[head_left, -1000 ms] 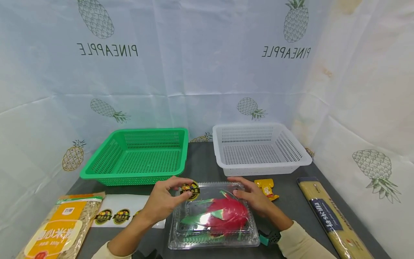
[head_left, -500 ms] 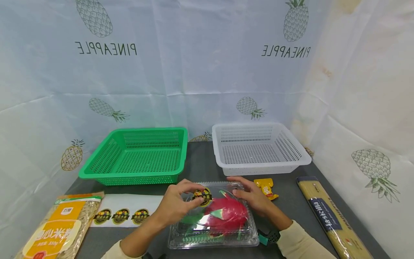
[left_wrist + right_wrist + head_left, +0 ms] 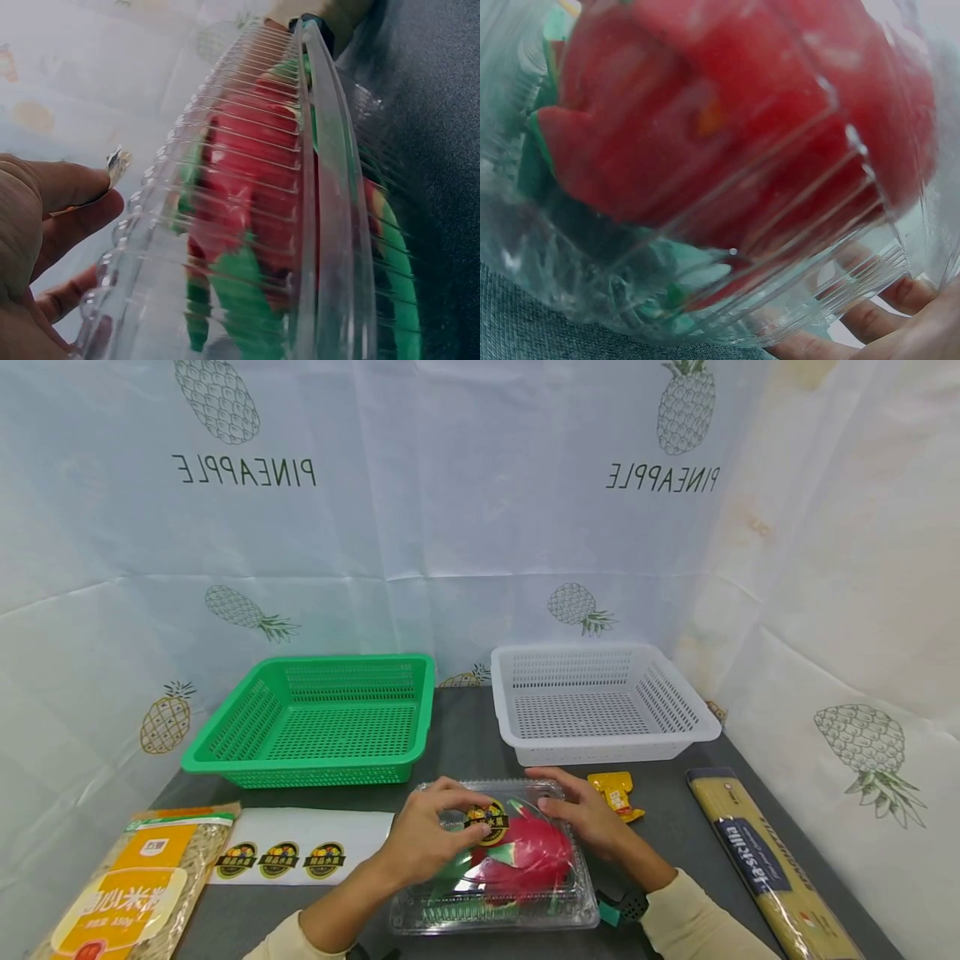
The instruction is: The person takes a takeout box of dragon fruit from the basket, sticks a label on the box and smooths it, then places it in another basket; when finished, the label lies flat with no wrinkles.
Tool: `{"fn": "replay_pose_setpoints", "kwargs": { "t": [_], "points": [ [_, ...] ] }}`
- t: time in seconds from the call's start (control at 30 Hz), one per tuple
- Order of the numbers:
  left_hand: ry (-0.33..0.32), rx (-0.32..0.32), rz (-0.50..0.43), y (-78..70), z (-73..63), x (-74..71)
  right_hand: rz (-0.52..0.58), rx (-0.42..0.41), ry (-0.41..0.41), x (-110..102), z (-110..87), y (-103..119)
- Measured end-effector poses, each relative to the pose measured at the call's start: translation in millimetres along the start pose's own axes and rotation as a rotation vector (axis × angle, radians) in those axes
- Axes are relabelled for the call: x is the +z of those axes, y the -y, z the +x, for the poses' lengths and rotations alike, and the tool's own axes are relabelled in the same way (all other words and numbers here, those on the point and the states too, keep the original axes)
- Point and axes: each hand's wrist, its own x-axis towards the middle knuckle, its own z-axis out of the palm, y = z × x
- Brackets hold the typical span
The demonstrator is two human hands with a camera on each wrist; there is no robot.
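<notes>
A clear plastic clamshell box point(image 3: 420, 920) lies on the dark table, its lid down over a red dragon fruit point(image 3: 536, 856) with green scales. Between thumb and index finger, my left hand point(image 3: 427, 831) pinches a round black-and-gold sticker point(image 3: 495, 823) above the lid's back middle. The left wrist view shows this sticker point(image 3: 117, 165) edge-on and curled, clear of the lid. At the box's back right corner my right hand point(image 3: 588, 814) holds the box, thumb on the lid and fingers around the side. Fingers point(image 3: 870, 321) of that hand show behind the clear wall.
Behind the box stand a green basket point(image 3: 193, 764) and a white basket point(image 3: 600, 752). Left lie a white sheet point(image 3: 322, 822) with several stickers and a grain bag point(image 3: 142, 885). A small yellow packet point(image 3: 617, 795) and a pasta pack point(image 3: 772, 868) lie right.
My left hand has moved right with the sticker, from the lid's back left corner to over its back middle. The right hand and the box have stayed in place.
</notes>
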Motion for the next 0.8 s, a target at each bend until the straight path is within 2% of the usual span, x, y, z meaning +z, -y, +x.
{"fn": "replay_pose_setpoints", "kwargs": {
  "t": [0.5, 0.8],
  "points": [
    [0.029, -0.016, 0.043, 2.5, 0.7, 5.9, -0.035, -0.002, -0.012, 0.5, 1.2, -0.8],
    [0.047, -0.009, 0.115, 3.1, 0.6, 7.3, -0.042, 0.004, -0.028, 2.0, 0.0, 0.6]
  ]
}}
